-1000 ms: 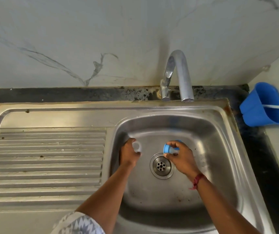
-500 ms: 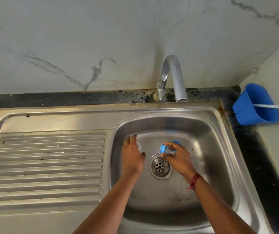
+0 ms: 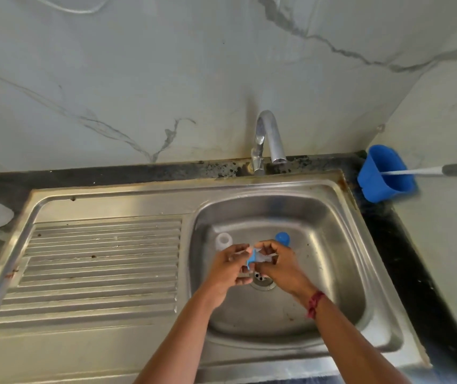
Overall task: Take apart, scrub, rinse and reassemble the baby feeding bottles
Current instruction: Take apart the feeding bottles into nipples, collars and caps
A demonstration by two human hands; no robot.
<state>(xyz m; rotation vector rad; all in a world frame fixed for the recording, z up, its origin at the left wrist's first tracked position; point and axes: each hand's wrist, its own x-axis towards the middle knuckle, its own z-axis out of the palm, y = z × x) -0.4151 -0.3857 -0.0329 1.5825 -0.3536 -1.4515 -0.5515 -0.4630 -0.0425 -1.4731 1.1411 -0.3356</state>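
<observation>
Left hand joined right hand; both pinch blue collar, nipple lying crosswise, pointing right.

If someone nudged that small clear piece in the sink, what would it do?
The clear piece looks like thin hollow plastic, so probably light. It seems round and the steel sink slopes, so it may slide or roll drainward.

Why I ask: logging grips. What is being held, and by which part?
A blue collar with its clear teat: the left hand pinches the collar's rim, the right hand pinches the teat.
</observation>
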